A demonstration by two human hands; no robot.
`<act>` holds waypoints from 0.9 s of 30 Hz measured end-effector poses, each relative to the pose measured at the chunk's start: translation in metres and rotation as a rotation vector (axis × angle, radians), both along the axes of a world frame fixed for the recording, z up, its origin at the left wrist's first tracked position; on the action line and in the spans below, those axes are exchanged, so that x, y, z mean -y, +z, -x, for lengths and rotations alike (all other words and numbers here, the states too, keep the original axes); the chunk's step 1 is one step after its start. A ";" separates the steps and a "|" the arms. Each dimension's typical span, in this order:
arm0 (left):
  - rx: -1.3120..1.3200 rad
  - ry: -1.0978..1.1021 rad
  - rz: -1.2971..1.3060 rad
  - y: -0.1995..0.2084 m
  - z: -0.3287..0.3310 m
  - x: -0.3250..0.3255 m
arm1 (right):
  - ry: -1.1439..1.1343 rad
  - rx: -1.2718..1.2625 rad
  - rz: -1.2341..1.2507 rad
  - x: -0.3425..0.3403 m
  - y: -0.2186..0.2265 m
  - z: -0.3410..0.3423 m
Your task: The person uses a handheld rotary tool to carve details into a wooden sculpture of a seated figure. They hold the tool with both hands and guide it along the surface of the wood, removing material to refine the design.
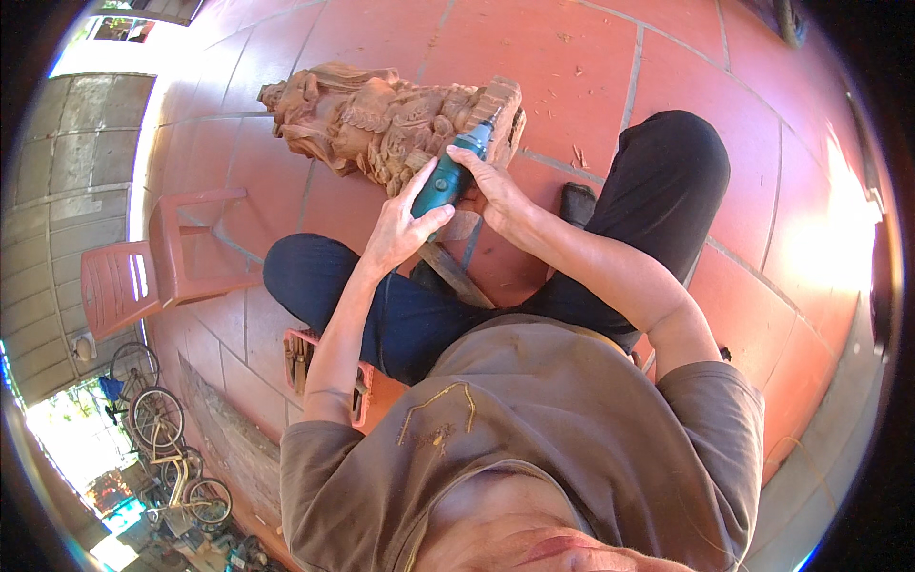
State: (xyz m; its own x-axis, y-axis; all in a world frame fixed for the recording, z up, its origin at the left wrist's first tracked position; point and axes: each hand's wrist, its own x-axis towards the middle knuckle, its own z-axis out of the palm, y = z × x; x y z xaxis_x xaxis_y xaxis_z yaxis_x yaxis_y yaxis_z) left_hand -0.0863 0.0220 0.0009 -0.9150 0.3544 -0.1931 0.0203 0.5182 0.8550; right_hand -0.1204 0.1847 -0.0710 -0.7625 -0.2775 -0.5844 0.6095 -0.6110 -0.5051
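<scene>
A carved reddish-brown wooden statue (376, 119) lies on its side on the red tiled floor (572, 67) in front of me. Both hands hold a teal power tool (448, 176) whose tip meets the carving near its base. My left hand (405, 219) wraps the tool's rear body. My right hand (491, 181) grips the front of the tool beside the statue's base. I sit with legs in dark trousers (658, 191) spread to either side of the work.
A red plastic chair (157, 267) lies tipped at the left. Under me shows a red plastic stool (367, 396) edge with tools beside it. Bicycles (167, 448) stand at the lower left beyond the floor's edge. Wood chips dot the tiles.
</scene>
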 end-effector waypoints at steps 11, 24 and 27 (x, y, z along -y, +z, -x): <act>0.073 0.053 -0.012 0.006 -0.001 -0.002 | 0.030 0.006 -0.008 0.002 0.002 0.003; -0.026 0.088 -0.010 -0.004 0.000 0.003 | 0.040 -0.007 -0.033 0.008 -0.002 0.009; -0.008 0.097 -0.015 -0.001 0.000 0.002 | 0.023 -0.006 -0.036 0.009 0.005 0.008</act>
